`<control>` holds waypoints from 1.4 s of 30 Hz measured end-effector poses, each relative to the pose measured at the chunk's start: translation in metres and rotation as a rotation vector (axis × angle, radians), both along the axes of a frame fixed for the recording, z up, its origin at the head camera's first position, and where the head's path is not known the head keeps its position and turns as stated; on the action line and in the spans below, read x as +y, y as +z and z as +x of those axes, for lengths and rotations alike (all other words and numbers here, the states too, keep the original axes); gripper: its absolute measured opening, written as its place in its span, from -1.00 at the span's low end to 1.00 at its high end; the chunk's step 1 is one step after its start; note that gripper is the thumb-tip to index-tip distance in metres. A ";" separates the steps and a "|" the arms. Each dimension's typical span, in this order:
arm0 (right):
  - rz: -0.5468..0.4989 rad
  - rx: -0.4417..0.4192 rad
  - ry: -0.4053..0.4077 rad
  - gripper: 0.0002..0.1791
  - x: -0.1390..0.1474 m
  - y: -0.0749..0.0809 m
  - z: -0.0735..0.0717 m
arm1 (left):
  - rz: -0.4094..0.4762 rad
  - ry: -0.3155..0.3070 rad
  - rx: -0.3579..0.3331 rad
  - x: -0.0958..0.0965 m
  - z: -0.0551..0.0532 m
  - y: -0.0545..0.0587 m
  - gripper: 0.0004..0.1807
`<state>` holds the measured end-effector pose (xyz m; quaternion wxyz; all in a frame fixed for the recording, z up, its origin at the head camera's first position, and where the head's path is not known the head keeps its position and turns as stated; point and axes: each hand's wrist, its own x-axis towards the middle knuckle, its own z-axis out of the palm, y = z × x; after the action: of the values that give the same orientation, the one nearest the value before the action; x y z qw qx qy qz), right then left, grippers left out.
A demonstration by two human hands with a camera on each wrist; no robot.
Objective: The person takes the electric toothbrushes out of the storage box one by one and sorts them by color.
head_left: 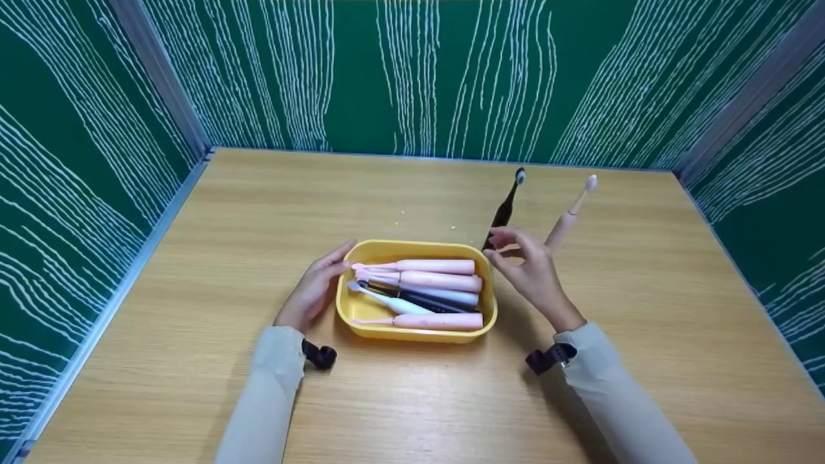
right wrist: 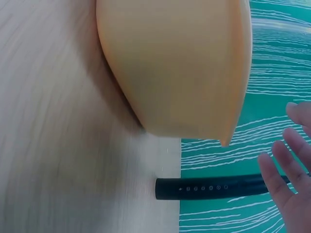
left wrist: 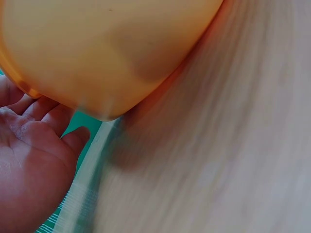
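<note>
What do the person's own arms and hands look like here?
The left sleeve and right sleeve are long, plain and pale greyish. The left hand and right hand are ungloved. At the left cuff sits a small black device; the right cuff has another.

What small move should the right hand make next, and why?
Probably ease the right hand away from the black toothbrush: it stands upright on the table beside the yellow bin, the fingers seem not to grip it, and a knock might tip it.
</note>
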<state>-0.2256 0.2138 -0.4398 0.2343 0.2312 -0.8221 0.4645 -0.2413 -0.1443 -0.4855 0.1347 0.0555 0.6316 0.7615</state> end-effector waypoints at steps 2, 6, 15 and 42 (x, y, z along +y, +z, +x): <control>0.026 -0.013 0.012 -0.63 -0.002 0.001 0.001 | 0.002 -0.008 0.000 0.000 0.000 -0.001 -0.45; 0.061 -0.007 0.051 -0.60 -0.006 0.001 0.000 | 0.020 -0.023 0.001 0.000 -0.001 -0.001 -0.44; 0.174 -0.061 0.149 -0.59 -0.016 0.005 -0.003 | 0.036 -0.030 0.009 0.001 0.000 0.001 -0.43; 0.575 -0.312 0.365 -0.59 -0.031 0.024 -0.010 | 0.025 -0.013 0.025 0.000 0.002 0.001 -0.43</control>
<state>-0.2358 0.1826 -0.4155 -0.0552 0.3568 -0.8901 0.2783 -0.2390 -0.1443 -0.4849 0.1310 0.0705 0.6233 0.7677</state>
